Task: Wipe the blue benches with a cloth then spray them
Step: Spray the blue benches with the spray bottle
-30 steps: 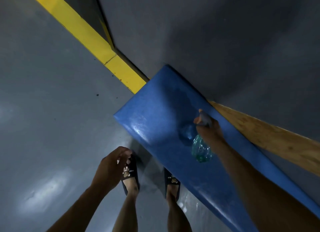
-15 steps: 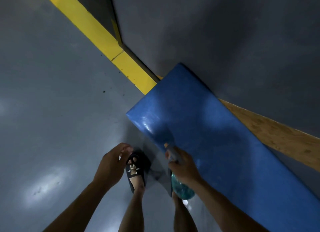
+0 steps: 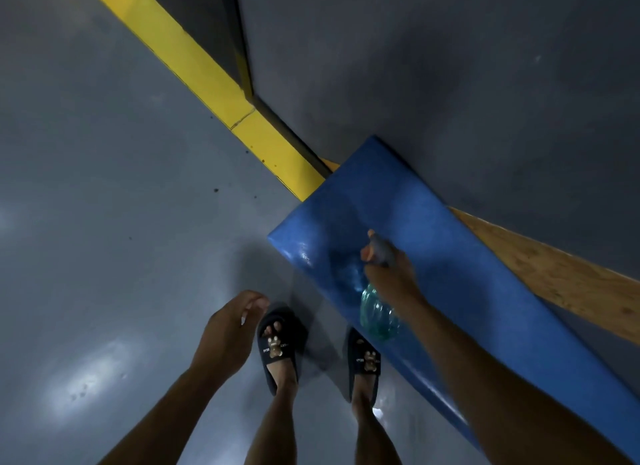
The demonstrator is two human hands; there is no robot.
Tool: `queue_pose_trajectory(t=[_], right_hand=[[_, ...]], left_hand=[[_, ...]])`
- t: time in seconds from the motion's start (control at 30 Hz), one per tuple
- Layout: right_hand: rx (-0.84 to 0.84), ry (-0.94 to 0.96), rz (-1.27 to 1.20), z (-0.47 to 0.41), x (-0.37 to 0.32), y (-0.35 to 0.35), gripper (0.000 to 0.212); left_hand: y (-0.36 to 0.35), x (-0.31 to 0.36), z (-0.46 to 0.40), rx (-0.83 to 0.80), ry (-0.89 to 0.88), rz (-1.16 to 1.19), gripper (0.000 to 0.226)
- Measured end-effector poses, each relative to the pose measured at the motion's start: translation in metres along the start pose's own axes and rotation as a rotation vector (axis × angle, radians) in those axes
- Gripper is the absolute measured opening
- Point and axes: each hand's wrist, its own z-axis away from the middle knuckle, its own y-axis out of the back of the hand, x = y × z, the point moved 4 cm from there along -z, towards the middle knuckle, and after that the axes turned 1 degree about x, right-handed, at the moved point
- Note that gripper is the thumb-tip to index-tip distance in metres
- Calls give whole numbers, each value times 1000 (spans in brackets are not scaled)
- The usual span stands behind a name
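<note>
The desk (image 3: 433, 229) is a long blue padded slab with rounded edges, running from the middle of the view down to the lower right corner. Its far long side sits against a dark grey wall (image 3: 433, 83), and a strip of bare wooden board (image 3: 554, 277) shows between the two along the right part. Its top looks glossy, with small bright glints near the near left corner. The floor (image 3: 104, 222) is smooth grey with pale patches of reflected light and a few dark specks. A yellow painted stripe (image 3: 194, 66) crosses it along the wall's foot and disappears under the desk's end. Two feet in dark slippers (image 3: 277, 350) stand on the floor just beside the desk's near edge.
</note>
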Motion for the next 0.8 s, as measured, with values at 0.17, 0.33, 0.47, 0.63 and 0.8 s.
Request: queue_pose_trajectory(t=[0.17,0.33,0.47,0.63,0.8], right_hand=[[182,-33,96,-42,-22,41,35],[190,-30,58,-26,-1,52,37],[44,7,-181,33,24,61,40],[-113,78,-239,109,68,88,45],[-105,26,-500,176,150,127,46]], left_hand=[[4,7,-9,-14,-29,11,25],[1,17,-10,-18,-84,-9,32],[-10,42,-9,-48,-160,-17,25],[-59,109,4,-229,-248,14,26],[-157,181,52,-511,-371,17,41]])
